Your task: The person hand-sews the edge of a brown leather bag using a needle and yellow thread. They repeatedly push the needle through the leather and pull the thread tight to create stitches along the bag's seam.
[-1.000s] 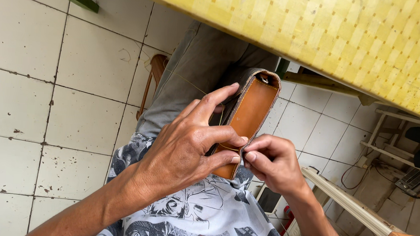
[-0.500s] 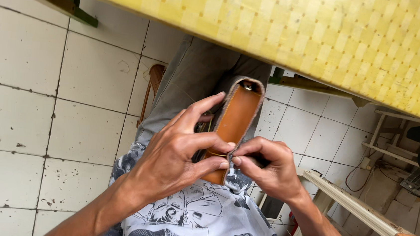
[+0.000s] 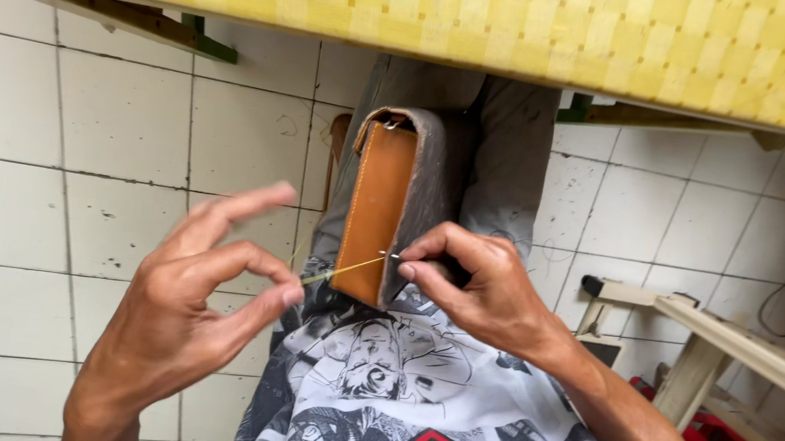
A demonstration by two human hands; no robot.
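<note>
Fingers of right hand (image 3: 490, 289) pinch needle (image 3: 390, 255) at tan leather pouch (image 3: 376, 210); left hand (image 3: 195, 298) pinches yellow thread (image 3: 342, 270).

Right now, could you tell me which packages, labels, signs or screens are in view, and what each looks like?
No packages, labels, signs or screens show.
Printed shirt: on the person's torso, bottom centre; grey comic-style drawing, with a red shape around a yellow triangle at the lower edge.

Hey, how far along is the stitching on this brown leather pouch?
Done: a stitch line runs down the leather pouch edge. In hand: the right hand pinches a needle at the lower edge, the left hand pulling the thread taut. Left: cannot tell.
</note>
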